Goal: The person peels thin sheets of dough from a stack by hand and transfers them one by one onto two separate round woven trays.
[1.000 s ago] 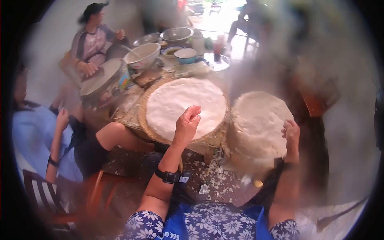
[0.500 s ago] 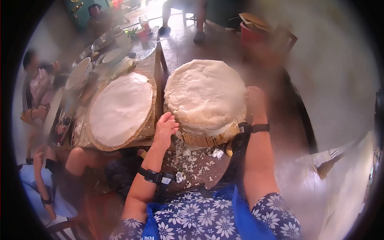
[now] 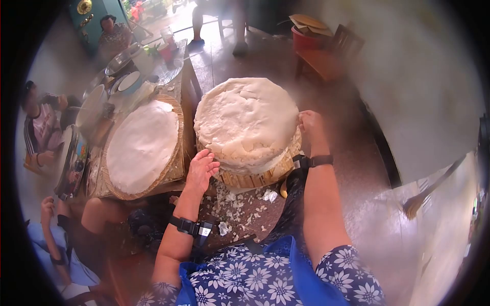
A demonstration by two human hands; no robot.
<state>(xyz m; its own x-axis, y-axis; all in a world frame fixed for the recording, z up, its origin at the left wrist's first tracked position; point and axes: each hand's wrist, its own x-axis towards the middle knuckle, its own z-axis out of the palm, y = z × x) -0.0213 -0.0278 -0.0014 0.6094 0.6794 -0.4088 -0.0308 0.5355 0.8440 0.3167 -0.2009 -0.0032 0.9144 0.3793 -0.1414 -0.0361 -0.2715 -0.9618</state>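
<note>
A thick stack of pale, soft round sheets [image 3: 247, 120], like dough or flatbread, lies on a round slatted tray [image 3: 250, 178] in front of me. Its top is wrinkled and the near edge is ragged. My left hand [image 3: 200, 171] is at the near-left edge, fingers loosely apart and touching or almost touching the rim. At the right edge my right hand [image 3: 311, 123] has its fingers curled in against the top sheet; the fingertips are partly hidden. To the left, a second slatted round tray [image 3: 179, 137] carries one smooth white sheet [image 3: 143, 145].
Bowls and a metal basin [image 3: 122, 58] crowd the table's far end. White scraps [image 3: 240, 209] litter the surface below the stack. Other people sit at the left, one in a striped sleeve [image 3: 30, 135]. A red bucket [image 3: 306, 38] and a broom [image 3: 413, 206] are on the right.
The view has shifted, so the stack and trays appear farther left. My left hand has lowered slightly along the rim and its fingers look straighter. The right hand remains at the right edge.
</note>
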